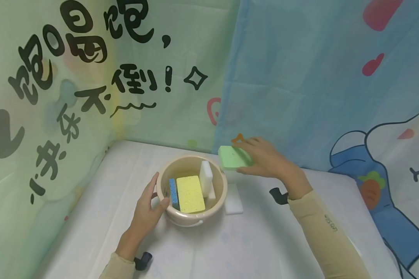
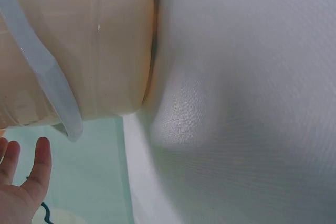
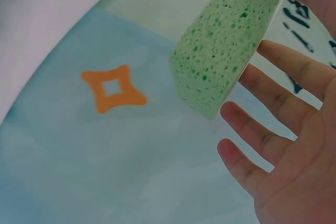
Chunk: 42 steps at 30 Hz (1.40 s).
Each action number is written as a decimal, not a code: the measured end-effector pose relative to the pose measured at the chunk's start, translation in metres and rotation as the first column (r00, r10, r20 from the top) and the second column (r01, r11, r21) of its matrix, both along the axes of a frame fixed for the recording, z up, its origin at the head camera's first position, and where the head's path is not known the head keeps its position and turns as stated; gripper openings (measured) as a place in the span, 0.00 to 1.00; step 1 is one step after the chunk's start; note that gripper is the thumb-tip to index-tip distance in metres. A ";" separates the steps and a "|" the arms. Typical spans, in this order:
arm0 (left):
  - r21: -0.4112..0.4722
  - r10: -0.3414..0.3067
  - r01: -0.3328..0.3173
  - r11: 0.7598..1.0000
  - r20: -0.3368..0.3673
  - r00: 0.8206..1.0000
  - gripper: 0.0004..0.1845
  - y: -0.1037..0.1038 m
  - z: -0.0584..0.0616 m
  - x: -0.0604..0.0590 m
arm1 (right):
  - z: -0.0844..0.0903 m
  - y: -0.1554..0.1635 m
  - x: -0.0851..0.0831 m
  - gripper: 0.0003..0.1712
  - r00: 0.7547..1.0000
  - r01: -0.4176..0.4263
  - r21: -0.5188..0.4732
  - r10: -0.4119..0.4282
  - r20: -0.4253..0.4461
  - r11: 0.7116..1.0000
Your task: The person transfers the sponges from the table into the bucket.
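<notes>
In the head view my right hand (image 1: 265, 159) pinches a light green sponge (image 1: 232, 158) just beyond the right rim of a cream bucket (image 1: 164, 170). The sponge's pitted face shows in the right wrist view, between thumb and fingers (image 3: 278, 95). My left hand (image 1: 147, 209) rests against the bucket's left side, thumb at the rim and fingers fairly straight along the outside. Inside the bucket stand a yellow sponge (image 1: 191, 193), a narrow blue sponge (image 1: 173, 192) and a white sponge (image 1: 205, 178); another pale piece (image 1: 211, 192) is partly hidden beside it.
A flat white block (image 1: 234, 199) lies on the white-covered table (image 1: 265, 240), right of the bucket. The bucket's pale handle (image 2: 50, 72) hangs down its side. Printed cloth walls (image 1: 283, 77) stand behind and to the left.
</notes>
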<state>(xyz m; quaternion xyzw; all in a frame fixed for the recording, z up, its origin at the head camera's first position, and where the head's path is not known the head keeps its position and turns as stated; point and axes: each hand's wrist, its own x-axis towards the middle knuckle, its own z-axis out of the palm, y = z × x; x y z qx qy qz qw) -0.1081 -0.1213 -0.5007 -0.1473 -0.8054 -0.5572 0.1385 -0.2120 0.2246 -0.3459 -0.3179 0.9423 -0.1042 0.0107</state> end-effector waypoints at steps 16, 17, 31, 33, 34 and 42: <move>0.008 -0.004 0.004 1.000 0.006 1.000 0.41 -0.001 0.000 0.000 | 0.013 -0.064 0.006 0.37 0.990 -0.143 -0.041 0.144 0.003 0.989; 0.007 -0.003 0.003 1.000 0.005 1.000 0.41 -0.002 -0.001 0.000 | 0.012 -0.066 0.006 0.37 0.988 -0.153 -0.044 0.153 0.001 0.987; 0.001 0.014 -0.014 1.000 -0.002 1.000 0.41 -0.003 -0.004 -0.001 | 0.013 -0.101 0.012 0.36 0.969 -0.240 0.008 0.240 -0.061 0.971; 0.004 0.013 -0.013 1.000 0.005 1.000 0.41 -0.003 -0.004 -0.001 | 0.013 -0.107 0.013 0.37 0.963 -0.259 0.029 0.260 -0.069 0.966; 0.005 0.012 -0.012 1.000 0.008 1.000 0.41 -0.003 -0.004 -0.001 | 0.013 -0.110 0.013 0.37 0.961 -0.266 0.040 0.269 -0.072 0.963; 0.001 0.009 -0.009 1.000 0.008 1.000 0.41 -0.005 -0.003 0.000 | 0.017 -0.128 0.016 0.38 0.945 -0.311 0.061 0.315 -0.090 0.949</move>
